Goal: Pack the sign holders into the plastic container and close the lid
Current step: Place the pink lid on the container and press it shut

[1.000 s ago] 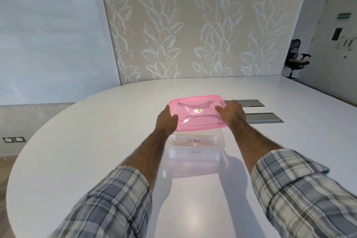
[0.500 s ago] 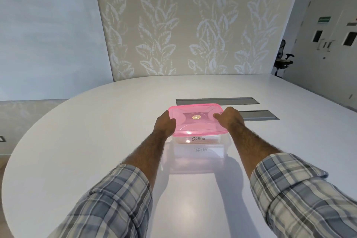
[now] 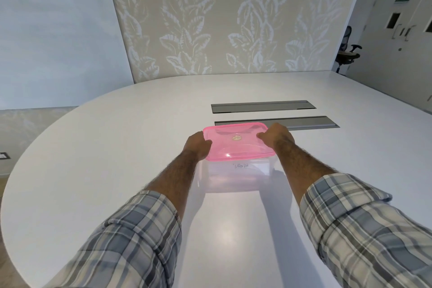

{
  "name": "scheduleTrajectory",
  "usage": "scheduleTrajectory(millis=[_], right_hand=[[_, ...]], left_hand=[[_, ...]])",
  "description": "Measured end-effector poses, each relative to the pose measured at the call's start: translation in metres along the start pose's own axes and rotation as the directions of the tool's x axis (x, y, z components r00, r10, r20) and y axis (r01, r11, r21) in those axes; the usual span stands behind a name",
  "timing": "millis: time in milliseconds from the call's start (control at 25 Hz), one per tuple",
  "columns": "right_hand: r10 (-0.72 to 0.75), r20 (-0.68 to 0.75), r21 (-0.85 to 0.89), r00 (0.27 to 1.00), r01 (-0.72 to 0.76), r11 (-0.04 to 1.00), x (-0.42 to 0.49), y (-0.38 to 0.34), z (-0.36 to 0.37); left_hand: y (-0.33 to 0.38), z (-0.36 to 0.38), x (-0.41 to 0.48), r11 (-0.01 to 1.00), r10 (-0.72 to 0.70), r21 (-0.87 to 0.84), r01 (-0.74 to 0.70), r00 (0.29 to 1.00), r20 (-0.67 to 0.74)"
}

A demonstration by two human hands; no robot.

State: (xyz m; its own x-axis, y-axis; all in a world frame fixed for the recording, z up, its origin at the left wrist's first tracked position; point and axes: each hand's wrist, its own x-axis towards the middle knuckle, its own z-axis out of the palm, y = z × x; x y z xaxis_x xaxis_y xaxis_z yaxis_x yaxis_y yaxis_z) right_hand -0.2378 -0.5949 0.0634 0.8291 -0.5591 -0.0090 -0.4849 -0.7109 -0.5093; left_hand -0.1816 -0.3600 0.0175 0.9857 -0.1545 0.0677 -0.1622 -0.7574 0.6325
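Lowered since a second earlier, the lid (image 3: 238, 141) sat on the box (image 3: 233, 176); both hands' grips closed on its ends, likely pressing it shut.

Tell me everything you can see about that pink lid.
The pink lid is translucent plastic, rectangular with rounded corners, a recessed middle panel and a small gold sticker at its centre. It lies nearly flat on top of the clear container on the white table. The left hand grips its left edge, the right hand its right.
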Motion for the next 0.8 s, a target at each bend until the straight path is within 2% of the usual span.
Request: scheduleTrajectory(millis=[200, 440, 800], right_hand=[[0.039, 0.01, -0.005, 0.999, -0.039, 0.999, 0.0, 0.005, 0.001], [0.035, 0.03, 0.012, 0.999, -0.035, 0.999, 0.002, 0.009, 0.001], [0.007, 0.041, -0.05, 0.999, -0.005, 0.999, 0.007, 0.013, 0.001]], left_hand=[[0.002, 0.006, -0.005, 0.999, 0.014, 0.037, -0.015, 1.0, 0.021], [0.005, 0.005, -0.001, 0.999, 0.028, 0.026, -0.027, 1.0, -0.01], [0.005, 0.014, 0.004, 1.0, -0.012, 0.018, 0.012, 1.0, 0.017]])
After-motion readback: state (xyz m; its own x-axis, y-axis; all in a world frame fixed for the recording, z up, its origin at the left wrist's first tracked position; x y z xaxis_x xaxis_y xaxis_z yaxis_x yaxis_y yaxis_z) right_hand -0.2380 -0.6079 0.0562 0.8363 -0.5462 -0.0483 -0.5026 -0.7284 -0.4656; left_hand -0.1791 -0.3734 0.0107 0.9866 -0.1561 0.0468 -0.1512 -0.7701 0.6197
